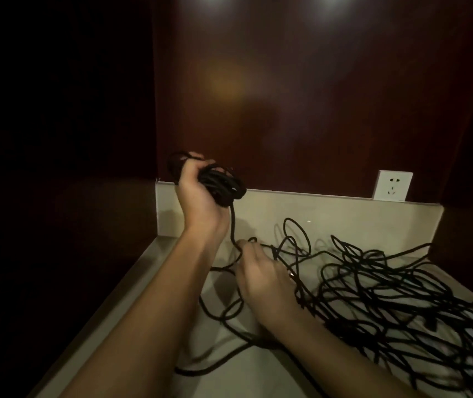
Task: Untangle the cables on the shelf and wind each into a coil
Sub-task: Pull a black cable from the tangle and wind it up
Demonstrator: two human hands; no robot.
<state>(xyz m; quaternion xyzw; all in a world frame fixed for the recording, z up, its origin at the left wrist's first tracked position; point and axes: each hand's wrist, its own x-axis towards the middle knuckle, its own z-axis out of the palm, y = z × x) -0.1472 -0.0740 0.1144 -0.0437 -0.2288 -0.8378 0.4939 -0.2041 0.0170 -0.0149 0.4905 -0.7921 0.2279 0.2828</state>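
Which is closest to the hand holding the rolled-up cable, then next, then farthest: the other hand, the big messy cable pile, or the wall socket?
From the left hand, which grips the coil, in the head view:
1. The right hand, just below it, low on the shelf.
2. The tangled cable pile, lower right on the shelf.
3. The wall socket, far right on the back wall.

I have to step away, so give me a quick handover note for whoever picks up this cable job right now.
Left hand is raised, gripping a partly wound black coil.
Right hand is low on the shelf, pinching the strand that runs down from the coil.
Done: one coil started.
Left: finish it; the tangled pile to the right is still knotted. How many cables it holds cannot be told.
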